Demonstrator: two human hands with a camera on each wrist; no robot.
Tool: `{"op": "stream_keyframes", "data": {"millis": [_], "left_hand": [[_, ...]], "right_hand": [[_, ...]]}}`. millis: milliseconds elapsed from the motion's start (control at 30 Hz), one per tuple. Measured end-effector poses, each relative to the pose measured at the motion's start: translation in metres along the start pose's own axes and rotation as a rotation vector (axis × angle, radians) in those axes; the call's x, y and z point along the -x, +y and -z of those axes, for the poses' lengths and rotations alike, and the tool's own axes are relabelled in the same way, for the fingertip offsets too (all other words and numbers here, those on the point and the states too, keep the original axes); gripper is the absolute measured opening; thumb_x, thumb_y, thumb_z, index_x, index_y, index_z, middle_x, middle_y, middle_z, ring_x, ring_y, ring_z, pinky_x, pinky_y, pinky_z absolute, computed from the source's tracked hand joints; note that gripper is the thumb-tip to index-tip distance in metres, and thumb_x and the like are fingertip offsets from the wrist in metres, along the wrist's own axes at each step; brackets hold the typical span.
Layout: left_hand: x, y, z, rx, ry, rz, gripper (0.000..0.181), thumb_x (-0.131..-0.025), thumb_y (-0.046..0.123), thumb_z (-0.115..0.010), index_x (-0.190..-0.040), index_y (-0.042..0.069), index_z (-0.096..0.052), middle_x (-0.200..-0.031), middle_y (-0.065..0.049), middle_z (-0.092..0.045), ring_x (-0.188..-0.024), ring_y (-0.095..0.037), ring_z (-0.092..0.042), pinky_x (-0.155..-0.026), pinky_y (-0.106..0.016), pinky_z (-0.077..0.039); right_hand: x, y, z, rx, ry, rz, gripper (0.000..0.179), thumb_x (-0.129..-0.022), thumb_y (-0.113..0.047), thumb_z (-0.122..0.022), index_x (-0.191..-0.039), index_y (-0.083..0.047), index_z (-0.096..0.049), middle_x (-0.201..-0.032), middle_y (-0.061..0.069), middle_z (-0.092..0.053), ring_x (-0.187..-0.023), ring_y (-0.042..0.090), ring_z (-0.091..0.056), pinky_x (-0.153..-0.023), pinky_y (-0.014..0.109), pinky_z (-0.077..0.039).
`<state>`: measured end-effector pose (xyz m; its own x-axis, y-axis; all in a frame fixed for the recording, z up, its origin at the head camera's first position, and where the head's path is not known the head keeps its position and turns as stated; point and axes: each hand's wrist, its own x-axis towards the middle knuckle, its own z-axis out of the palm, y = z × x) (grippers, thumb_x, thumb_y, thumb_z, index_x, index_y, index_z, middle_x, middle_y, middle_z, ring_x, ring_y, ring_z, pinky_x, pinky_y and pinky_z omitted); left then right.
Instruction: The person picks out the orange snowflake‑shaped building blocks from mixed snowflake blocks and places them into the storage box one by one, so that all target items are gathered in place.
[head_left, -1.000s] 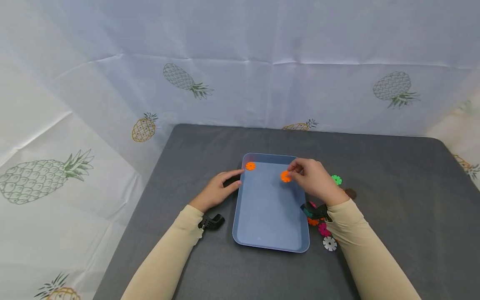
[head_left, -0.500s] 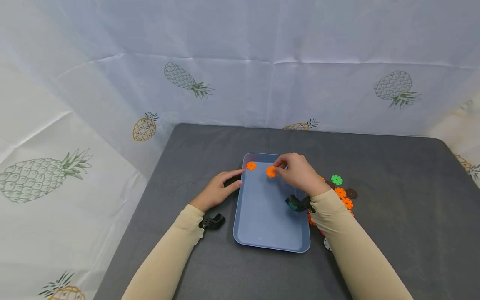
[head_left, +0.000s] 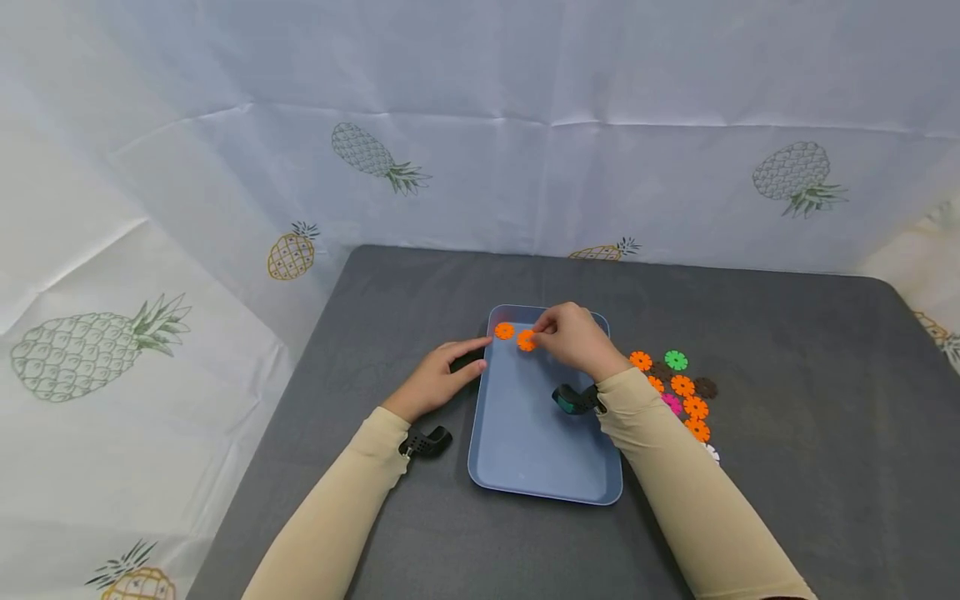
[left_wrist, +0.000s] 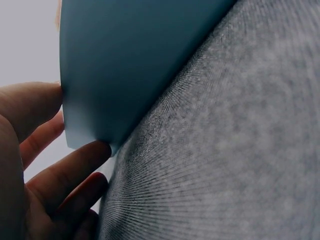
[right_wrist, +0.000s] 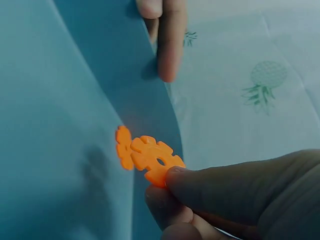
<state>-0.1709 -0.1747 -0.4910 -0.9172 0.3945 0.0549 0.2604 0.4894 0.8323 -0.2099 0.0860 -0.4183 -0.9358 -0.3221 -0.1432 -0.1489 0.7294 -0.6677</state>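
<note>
Thumb and fingertips of my right hand [head_left: 576, 340] pinch an orange notched plastic disc [right_wrist: 156, 157] over the far left part of the blue tray [head_left: 543, 450]. Close beside it, a second orange disc [head_left: 504, 331] lies in the tray's far left corner; in the right wrist view the two overlap, and I cannot tell if they touch. My left hand [head_left: 437, 379] is at the tray's left side, its fingers spread and fairly straight. In the left wrist view its thumb and fingers touch the outside of the tray wall [left_wrist: 115, 65].
Right of the tray, on the grey table [head_left: 810, 433], lies a loose group of several notched discs: orange [head_left: 696, 407], a green disc [head_left: 676, 360], brown [head_left: 706, 387], pink and white. My right forearm partly covers them. A pineapple-print cloth [head_left: 480, 183] hangs behind the table.
My right hand has moved left across the tray with the orange disc, towards the disc in the corner. More of the loose discs now show. The left hand has stayed in place.
</note>
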Motion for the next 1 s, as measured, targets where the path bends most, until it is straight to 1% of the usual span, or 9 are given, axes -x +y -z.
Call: {"op": "stream_keyframes", "data": {"millis": [133, 400, 600, 800, 1000], "left_hand": [[0.000, 0.001, 0.001, 0.003, -0.002, 0.000, 0.047, -0.108, 0.034, -0.062, -0.154, 0.023, -0.057, -0.154, -0.007, -0.057, -0.145, -0.032, -0.048, -0.120, -0.056, -0.037], [-0.001, 0.003, 0.001, 0.008, 0.004, 0.012, 0.047, -0.108, 0.034, -0.063, -0.153, 0.025, -0.058, -0.154, -0.004, -0.057, -0.145, -0.030, -0.047, -0.120, -0.055, -0.037], [-0.001, 0.003, 0.002, 0.012, -0.004, 0.013, 0.047, -0.108, 0.035, -0.062, -0.154, 0.024, -0.058, -0.155, -0.005, -0.056, -0.146, -0.031, -0.046, -0.120, -0.055, -0.037], [0.000, 0.003, 0.002, 0.015, -0.008, 0.010, 0.047, -0.108, 0.035, -0.062, -0.154, 0.024, -0.057, -0.155, -0.005, -0.056, -0.146, -0.031, -0.046, -0.121, -0.056, -0.036], [0.001, 0.003, 0.002, 0.016, -0.011, 0.008, 0.048, -0.108, 0.035, -0.062, -0.154, 0.024, -0.057, -0.156, -0.005, -0.055, -0.147, -0.031, -0.045, -0.121, -0.056, -0.036]], "right_hand": [[-0.007, -0.001, -0.006, 0.007, -0.005, -0.014, 0.017, -0.101, -0.015, -0.070, -0.107, -0.002, -0.079, -0.094, 0.010, -0.075, -0.077, 0.022, -0.067, -0.070, 0.034, -0.055], [-0.018, 0.002, -0.021, 0.025, -0.019, -0.029, 0.014, -0.098, -0.012, -0.071, -0.102, -0.003, -0.081, -0.090, 0.009, -0.076, -0.074, 0.020, -0.066, -0.066, 0.031, -0.054], [-0.021, -0.001, -0.023, 0.024, -0.029, -0.051, 0.013, -0.097, -0.014, -0.071, -0.096, -0.005, -0.081, -0.090, 0.007, -0.076, -0.075, 0.020, -0.066, -0.065, 0.031, -0.053], [-0.024, -0.004, -0.025, 0.033, -0.029, -0.047, 0.012, -0.095, -0.014, -0.073, -0.089, -0.007, -0.080, -0.085, 0.006, -0.075, -0.071, 0.019, -0.063, -0.062, 0.029, -0.051], [-0.026, -0.004, -0.028, 0.037, -0.037, -0.047, 0.011, -0.095, -0.015, -0.074, -0.091, -0.006, -0.080, -0.086, 0.007, -0.075, -0.071, 0.019, -0.065, -0.063, 0.029, -0.052]]}}
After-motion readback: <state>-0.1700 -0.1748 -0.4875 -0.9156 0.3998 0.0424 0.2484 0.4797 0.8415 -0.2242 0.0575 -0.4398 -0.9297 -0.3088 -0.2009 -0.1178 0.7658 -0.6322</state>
